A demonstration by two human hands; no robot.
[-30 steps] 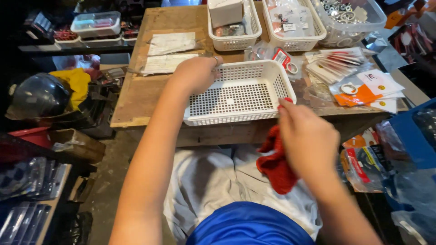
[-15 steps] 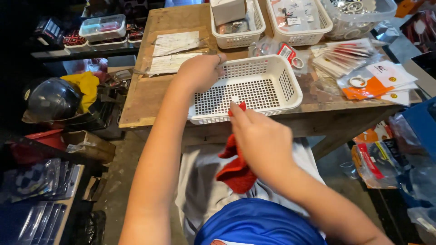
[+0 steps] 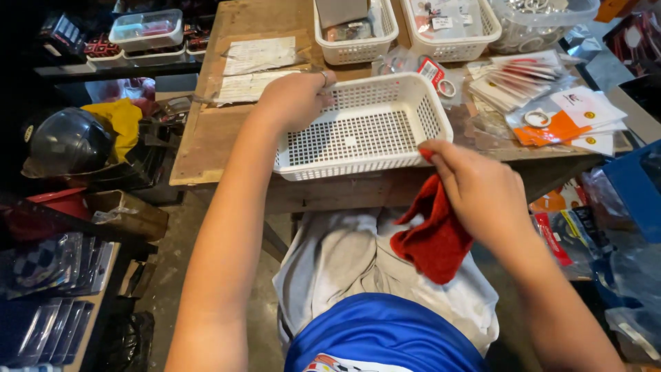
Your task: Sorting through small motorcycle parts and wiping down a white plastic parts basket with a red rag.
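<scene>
Basket (image 3: 365,131), white and bare inside, sits at the desk's (image 3: 206,145) near edge. Left hand (image 3: 292,100) clamps its rim at nine o'clock, fingers closed over the wall. Right hand (image 3: 482,193), at the basket's four o'clock corner, has its fingers pinched on a red cloth (image 3: 434,241) that touches the rim. Wiping looks underway; how much remains, I cannot tell.

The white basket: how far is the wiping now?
The white basket is empty and its mesh floor shows no dirt. In hand: the left hand grips the far-left rim, and the right hand presses a red cloth at the near-right corner. Whether the other walls are wiped cannot be told.
</scene>
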